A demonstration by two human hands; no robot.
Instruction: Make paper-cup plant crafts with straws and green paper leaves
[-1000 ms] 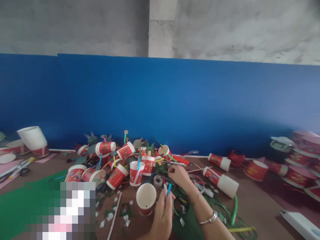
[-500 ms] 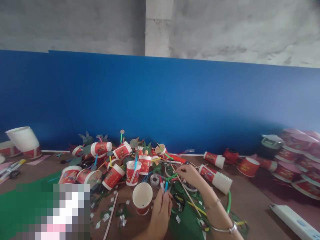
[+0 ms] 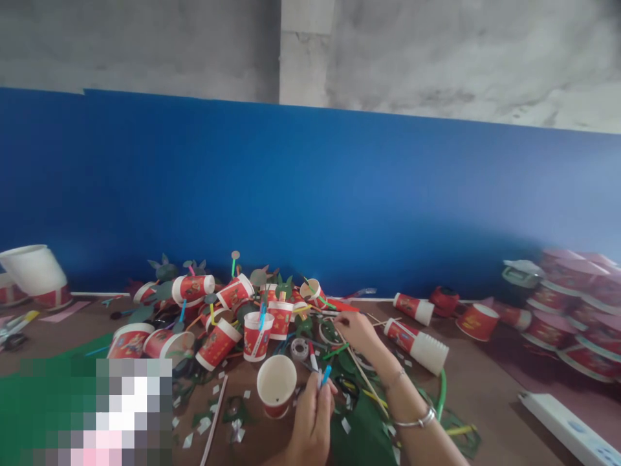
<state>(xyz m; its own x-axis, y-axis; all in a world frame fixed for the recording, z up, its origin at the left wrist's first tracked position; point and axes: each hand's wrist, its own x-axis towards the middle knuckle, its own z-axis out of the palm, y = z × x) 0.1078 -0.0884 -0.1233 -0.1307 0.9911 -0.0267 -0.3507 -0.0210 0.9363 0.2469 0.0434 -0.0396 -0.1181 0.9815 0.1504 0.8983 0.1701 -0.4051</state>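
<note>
My left hand, at the bottom centre, is closed around a short blue straw whose end sticks up past the fingers. To its left stands an open white-and-red paper cup. My right hand reaches over the pile with its fingertips pinched together; what they hold, if anything, is hidden. Under its fingers run a thin wooden stick and a short green straw. A roll of clear tape lies between the hands and the standing cups.
Many red paper cups with straws and green paper shapes crowd the left and middle. Nested cups lie on the right, near stacked cups with pink tops. A white power strip sits at the right edge. Blue panel stands behind.
My right hand has shifted slightly up and left, away from the green straw, which now lies apart from its fingers. The left hand stays nearly in place; its blue straw tilts more to the right.
</note>
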